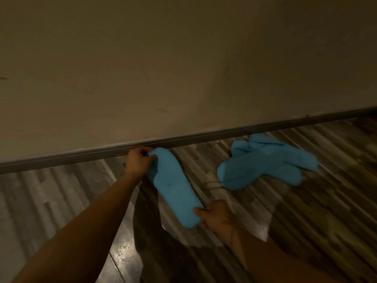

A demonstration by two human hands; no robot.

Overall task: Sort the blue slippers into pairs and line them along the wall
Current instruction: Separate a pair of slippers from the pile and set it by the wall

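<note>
Blue slipper (173,184) gripped by both hands, no writing legible

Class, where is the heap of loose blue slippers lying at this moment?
In the head view, the heap of slippers lies on the wooden floor at right, close to the baseboard, to the right of the slipper held in both hands.
</note>
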